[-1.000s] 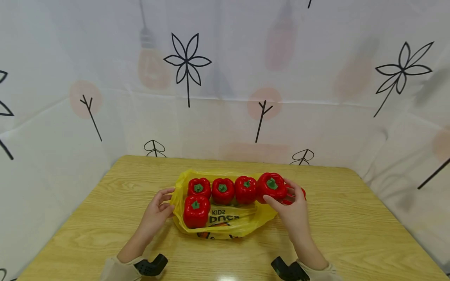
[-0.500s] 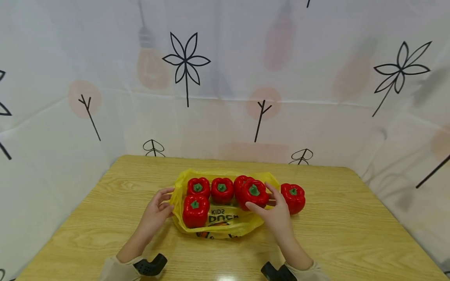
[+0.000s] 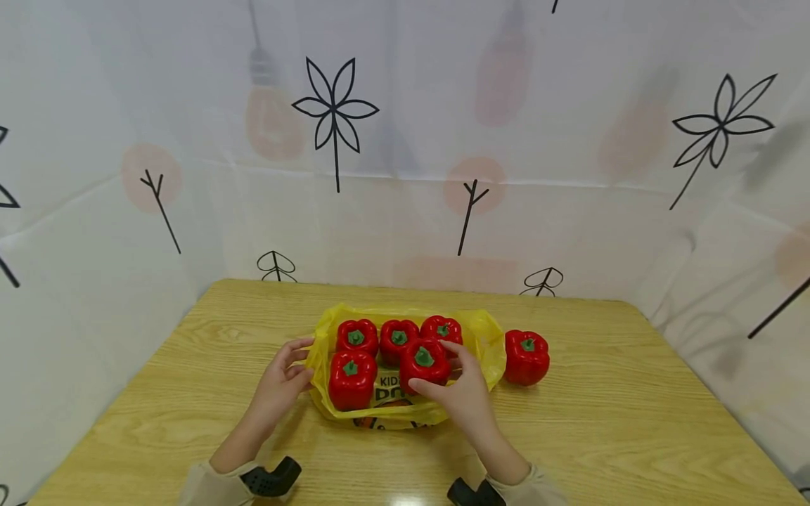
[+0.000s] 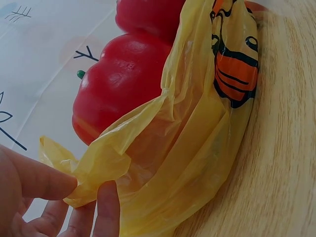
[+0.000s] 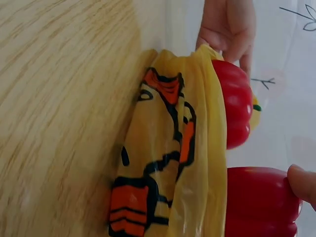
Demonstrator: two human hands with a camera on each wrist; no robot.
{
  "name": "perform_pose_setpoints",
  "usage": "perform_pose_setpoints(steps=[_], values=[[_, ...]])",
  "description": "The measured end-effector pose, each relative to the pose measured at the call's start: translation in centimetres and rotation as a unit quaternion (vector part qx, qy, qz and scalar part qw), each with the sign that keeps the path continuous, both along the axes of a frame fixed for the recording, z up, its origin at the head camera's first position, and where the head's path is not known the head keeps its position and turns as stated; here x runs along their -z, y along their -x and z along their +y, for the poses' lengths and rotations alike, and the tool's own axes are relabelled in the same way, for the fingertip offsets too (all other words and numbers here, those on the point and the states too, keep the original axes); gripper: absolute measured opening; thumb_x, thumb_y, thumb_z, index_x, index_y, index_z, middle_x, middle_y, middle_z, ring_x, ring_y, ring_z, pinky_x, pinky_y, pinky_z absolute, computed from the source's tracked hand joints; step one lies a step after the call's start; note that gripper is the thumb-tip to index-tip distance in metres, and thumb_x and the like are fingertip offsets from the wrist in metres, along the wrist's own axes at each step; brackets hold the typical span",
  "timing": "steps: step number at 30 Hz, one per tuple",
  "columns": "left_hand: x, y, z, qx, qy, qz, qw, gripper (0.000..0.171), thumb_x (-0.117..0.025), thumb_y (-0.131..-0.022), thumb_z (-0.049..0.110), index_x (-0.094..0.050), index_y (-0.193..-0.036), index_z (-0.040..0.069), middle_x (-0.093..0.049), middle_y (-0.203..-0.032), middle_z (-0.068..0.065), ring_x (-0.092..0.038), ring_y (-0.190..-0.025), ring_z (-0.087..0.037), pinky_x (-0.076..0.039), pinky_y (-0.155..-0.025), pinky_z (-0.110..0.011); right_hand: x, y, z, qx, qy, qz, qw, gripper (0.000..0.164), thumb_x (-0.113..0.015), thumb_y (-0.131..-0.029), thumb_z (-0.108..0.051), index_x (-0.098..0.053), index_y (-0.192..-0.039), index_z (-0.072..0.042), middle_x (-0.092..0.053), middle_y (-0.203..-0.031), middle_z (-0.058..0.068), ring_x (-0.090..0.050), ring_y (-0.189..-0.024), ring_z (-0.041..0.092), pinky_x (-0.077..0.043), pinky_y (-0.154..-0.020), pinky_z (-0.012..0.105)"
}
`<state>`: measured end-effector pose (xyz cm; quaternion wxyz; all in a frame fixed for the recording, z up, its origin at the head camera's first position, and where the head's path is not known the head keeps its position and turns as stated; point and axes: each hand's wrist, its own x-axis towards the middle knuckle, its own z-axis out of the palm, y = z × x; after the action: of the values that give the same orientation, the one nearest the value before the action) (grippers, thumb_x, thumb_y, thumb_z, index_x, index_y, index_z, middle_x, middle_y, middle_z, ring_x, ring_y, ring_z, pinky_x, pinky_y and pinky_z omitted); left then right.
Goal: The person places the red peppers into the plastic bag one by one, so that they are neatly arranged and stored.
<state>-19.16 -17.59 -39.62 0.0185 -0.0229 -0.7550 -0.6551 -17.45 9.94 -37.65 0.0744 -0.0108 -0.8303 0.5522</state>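
A yellow plastic bag [image 3: 486,341] with a duck print lies open on the table. My left hand [image 3: 283,383] pinches its left rim between thumb and fingers, as the left wrist view shows on the bag [image 4: 192,158]. In my right hand [image 3: 467,397] is a red bell pepper [image 3: 419,376] with a green stem, held over the front middle of the bag. The right wrist view shows the thumb [image 5: 302,185] against this pepper's side. Inside the bag, three bell peppers [image 3: 357,339] form a back row, and another bell pepper [image 3: 351,385] sits front left.
Just right of the bag, one more red bell pepper [image 3: 526,360] stands on the wooden table [image 3: 633,407]. Behind the table hangs a pale cloth [image 3: 405,232] printed with flowers and twigs.
My right hand has carried its bell pepper leftward, from the bag's right edge to the front middle. The pepper standing outside has come into full view. My left hand stays at the rim.
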Motion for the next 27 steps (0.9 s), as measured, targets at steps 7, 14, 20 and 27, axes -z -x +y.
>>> perform_pose_setpoints(steps=[7, 14, 20, 27], values=[[0.0, 0.0, -0.1, 0.003, -0.007, 0.001, 1.0, 0.046, -0.048, -0.09, -0.012, -0.043, -0.131, 0.006, -0.047, -0.12, -0.019, -0.056, -0.094, -0.025, -0.053, -0.077, -0.034, 0.8, 0.5, -1.2, -0.019, -0.023, 0.006, 1.0, 0.077, -0.086, -0.065, -0.032, -0.05, -0.127, -0.005, -0.053, -0.108, 0.011, -0.047, -0.094, 0.024, -0.045, -0.07, 0.032], [0.1, 0.0, -0.1, 0.004, -0.009, 0.002, 1.0, 0.046, -0.049, -0.09, -0.012, -0.043, -0.131, 0.006, -0.048, -0.119, -0.019, -0.056, -0.094, -0.025, -0.053, -0.076, -0.034, 1.4, 0.6, -1.9, -0.028, -0.04, 0.01, 0.999, 0.076, -0.086, -0.064, -0.03, -0.05, -0.125, -0.003, -0.054, -0.107, 0.01, -0.048, -0.094, 0.024, -0.046, -0.071, 0.033], [0.1, 0.0, -0.2, 0.005, -0.012, 0.005, 0.9999, 0.046, -0.048, -0.09, -0.013, -0.043, -0.131, 0.006, -0.048, -0.12, -0.02, -0.057, -0.094, -0.024, -0.053, -0.076, -0.032, 2.0, 0.6, -2.2, -0.034, -0.041, 0.004, 0.999, 0.077, -0.086, -0.065, -0.031, -0.048, -0.124, 0.0, -0.054, -0.11, 0.012, -0.051, -0.098, 0.026, -0.048, -0.079, 0.041], [0.1, 0.0, -0.1, 0.005, -0.014, 0.008, 0.9999, 0.045, -0.048, -0.09, -0.013, -0.043, -0.131, 0.005, -0.048, -0.119, -0.02, -0.057, -0.093, -0.023, -0.053, -0.075, -0.031, 2.1, 0.5, -2.0, -0.067, -0.026, 0.0, 0.997, 0.062, -0.084, -0.068, -0.021, -0.052, -0.116, 0.001, -0.052, -0.085, 0.008, -0.052, -0.075, 0.019, -0.047, -0.063, 0.031]])
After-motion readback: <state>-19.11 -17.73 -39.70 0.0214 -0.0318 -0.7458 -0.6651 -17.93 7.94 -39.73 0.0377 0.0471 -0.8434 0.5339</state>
